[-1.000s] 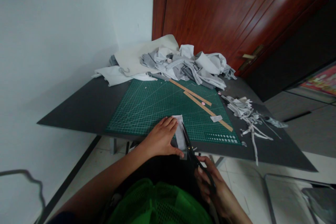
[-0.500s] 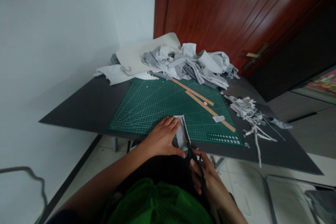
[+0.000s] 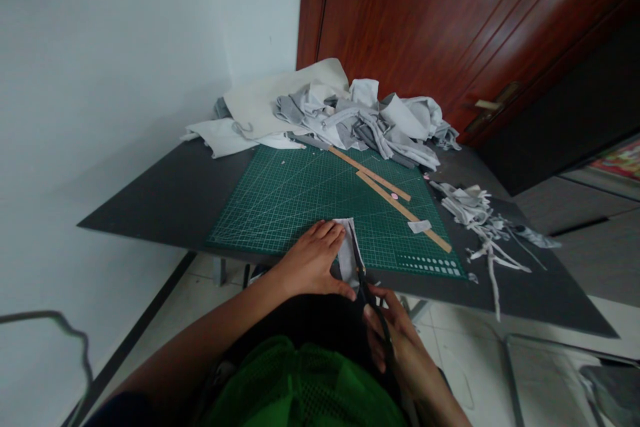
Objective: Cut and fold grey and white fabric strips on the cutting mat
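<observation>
My left hand [image 3: 311, 260] lies on a small white piece of fabric [image 3: 346, 250] at the near edge of the green cutting mat [image 3: 310, 197], fingers together and the thumb pinching the piece's near end. My right hand [image 3: 397, 340] grips black scissors [image 3: 367, 290] by the handles, just off the table's front edge. The blades run along the right side of the fabric piece and look nearly closed.
The mat lies on a dark grey table [image 3: 165, 193]. A heap of grey and white cloth [image 3: 340, 117] sits at the back. Two wooden strips [image 3: 387, 193] cross the mat's right side, with a small fabric scrap [image 3: 419, 226] beside them. Cut strips [image 3: 480, 220] lie right. A brown door [image 3: 450, 27] stands behind.
The scissors have advanced along the fabric piece and the blades have come together. My right hand has moved up toward the table edge. The left hand has stayed on the fabric.
</observation>
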A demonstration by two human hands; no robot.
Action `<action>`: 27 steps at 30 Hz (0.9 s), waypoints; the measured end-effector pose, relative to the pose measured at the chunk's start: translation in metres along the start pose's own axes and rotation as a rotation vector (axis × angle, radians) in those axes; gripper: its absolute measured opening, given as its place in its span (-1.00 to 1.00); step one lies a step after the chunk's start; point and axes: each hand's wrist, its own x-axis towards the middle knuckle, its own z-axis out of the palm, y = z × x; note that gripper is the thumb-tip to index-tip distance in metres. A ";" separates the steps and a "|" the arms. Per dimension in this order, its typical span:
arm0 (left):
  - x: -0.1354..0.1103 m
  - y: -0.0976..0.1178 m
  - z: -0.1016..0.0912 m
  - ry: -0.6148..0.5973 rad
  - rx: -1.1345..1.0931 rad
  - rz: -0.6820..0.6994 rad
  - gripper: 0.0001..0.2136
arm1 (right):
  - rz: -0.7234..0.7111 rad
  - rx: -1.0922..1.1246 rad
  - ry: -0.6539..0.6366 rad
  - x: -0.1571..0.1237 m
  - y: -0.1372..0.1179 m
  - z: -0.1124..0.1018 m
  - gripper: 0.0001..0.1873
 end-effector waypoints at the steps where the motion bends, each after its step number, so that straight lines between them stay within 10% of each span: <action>1: 0.000 0.000 0.000 0.005 -0.001 0.001 0.06 | 0.004 -0.006 0.005 0.000 0.001 0.000 -0.30; 27: 0.000 0.000 0.001 0.001 0.006 -0.003 0.06 | -0.022 -0.058 -0.025 -0.004 0.009 -0.002 -0.31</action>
